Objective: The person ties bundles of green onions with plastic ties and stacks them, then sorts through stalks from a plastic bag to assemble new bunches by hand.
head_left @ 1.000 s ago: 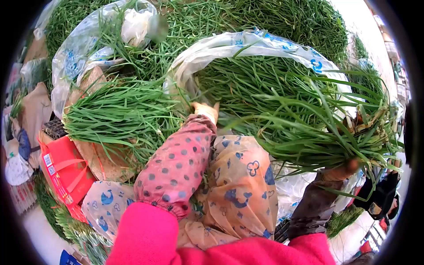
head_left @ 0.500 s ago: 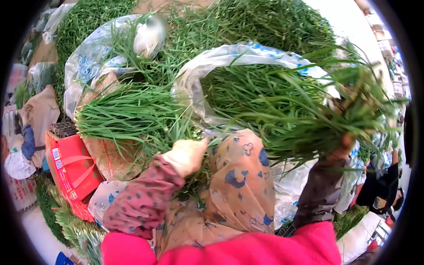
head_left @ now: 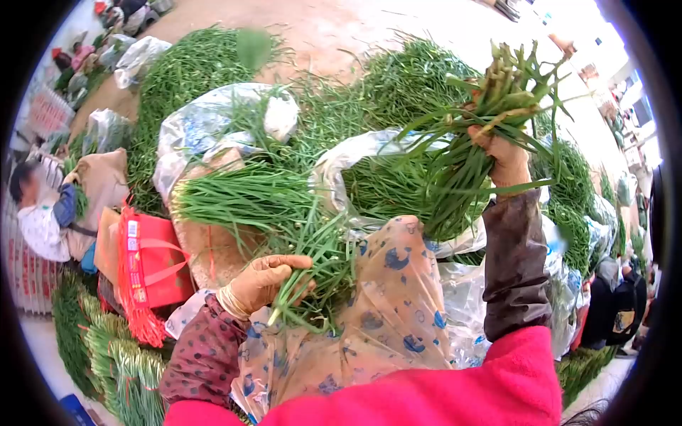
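Note:
My right hand (head_left: pixel 506 157), in a pale glove, is raised at the right and closed round a thick bunch of garlic chives (head_left: pixel 462 174). The pale cut ends point up and the leaves hang down over the open plastic bag (head_left: pixel 330 174). Lower left, my gloved left hand (head_left: pixel 259 285) pinches a few chive stalks (head_left: pixel 288 287) just above my lap; their pale ends point down. Beyond it, a neat pile of chives (head_left: pixel 238 195) lies on a tan sack (head_left: pixel 195 216). Loose leaves are strewn between the pile and my covered knee (head_left: pixel 391 273).
A red bag (head_left: pixel 162 259) stands at the left, near tied bundles of chives (head_left: pixel 135 369). Heaps of loose greens (head_left: pixel 192 71) cover the floor ahead, with another plastic bag (head_left: pixel 177 135) among them. A person (head_left: pixel 42 213) sits at the far left.
My right hand has lifted the bunch up and to the left, turning the cut ends upward. My left hand has moved lower and now pinches a few stalks. The whole view has shifted.

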The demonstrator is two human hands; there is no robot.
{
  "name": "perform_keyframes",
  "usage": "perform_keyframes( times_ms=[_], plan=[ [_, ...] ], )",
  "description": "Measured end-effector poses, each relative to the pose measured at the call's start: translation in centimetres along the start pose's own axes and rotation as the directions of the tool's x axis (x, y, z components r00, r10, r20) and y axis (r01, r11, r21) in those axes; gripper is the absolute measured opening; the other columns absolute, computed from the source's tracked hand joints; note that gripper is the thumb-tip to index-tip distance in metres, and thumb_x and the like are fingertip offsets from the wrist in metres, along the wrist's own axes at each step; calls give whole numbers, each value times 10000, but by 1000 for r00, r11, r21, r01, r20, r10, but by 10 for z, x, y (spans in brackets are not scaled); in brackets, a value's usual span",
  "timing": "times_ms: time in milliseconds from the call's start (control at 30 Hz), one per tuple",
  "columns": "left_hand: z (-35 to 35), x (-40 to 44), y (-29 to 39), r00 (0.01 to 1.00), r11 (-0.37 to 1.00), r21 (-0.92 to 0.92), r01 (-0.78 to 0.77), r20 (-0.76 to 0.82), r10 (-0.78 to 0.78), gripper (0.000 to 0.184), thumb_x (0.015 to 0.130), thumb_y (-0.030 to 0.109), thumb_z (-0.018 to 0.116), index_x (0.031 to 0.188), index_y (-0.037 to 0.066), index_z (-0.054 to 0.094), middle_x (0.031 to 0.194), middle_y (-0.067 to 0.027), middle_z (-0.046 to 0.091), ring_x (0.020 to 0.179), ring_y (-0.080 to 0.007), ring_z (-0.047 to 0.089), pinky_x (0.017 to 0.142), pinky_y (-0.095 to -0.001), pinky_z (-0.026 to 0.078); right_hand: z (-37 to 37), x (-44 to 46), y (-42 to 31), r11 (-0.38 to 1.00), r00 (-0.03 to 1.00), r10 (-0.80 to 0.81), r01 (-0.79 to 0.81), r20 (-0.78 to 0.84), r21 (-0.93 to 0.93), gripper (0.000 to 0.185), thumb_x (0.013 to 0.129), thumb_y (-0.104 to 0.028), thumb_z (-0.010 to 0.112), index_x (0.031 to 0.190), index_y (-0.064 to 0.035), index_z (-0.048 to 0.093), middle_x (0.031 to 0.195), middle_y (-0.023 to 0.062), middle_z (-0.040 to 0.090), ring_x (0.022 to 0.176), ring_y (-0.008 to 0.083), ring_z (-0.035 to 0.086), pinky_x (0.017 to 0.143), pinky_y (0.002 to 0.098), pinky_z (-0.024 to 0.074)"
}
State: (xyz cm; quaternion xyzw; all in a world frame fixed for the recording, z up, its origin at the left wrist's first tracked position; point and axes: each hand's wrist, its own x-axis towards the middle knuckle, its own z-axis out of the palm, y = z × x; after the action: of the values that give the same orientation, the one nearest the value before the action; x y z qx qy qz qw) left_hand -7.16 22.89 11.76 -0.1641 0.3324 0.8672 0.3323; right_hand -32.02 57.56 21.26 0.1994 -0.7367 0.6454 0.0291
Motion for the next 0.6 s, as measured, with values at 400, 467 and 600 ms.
perform_keyframes(
  times_ms=[400, 467, 600],
  plan=[
    [34, -69, -21, 712, 725, 551, -413, -300, 634, 351, 811, -16, 596, 1160, -41, 576, 910, -105, 668, 745, -163, 644, 657, -242, 515, 170, -79, -81, 974, 714, 119, -219, 690, 58, 607, 734, -130, 763, 1255, -45, 464, 1055, 90, 623, 923, 173, 618, 782, 311, 534],
    [41, -88, -18, 653, 678, 651, -341, -355, 669, 317, 857, 58, 566, 1157, -43, 575, 862, -128, 664, 686, -174, 641, 600, -259, 517, 190, -103, -84, 992, 761, -42, -47, 648, 119, 632, 708, -232, 788, 1237, -46, 496, 1041, 80, 629, 902, 164, 589, 790, 293, 505],
    [2, -113, -20, 558, 502, 829, -247, -302, 773, 351, 846, 111, 570, 1171, -21, 556, 937, -117, 635, 756, -182, 628, 623, -276, 511, 252, -134, -42, 727, 622, -347, -293, 701, 620, 759, 692, -108, 785, 1339, -61, 393, 1197, 83, 567, 1068, 191, 552, 901, 348, 474]
  ],
)
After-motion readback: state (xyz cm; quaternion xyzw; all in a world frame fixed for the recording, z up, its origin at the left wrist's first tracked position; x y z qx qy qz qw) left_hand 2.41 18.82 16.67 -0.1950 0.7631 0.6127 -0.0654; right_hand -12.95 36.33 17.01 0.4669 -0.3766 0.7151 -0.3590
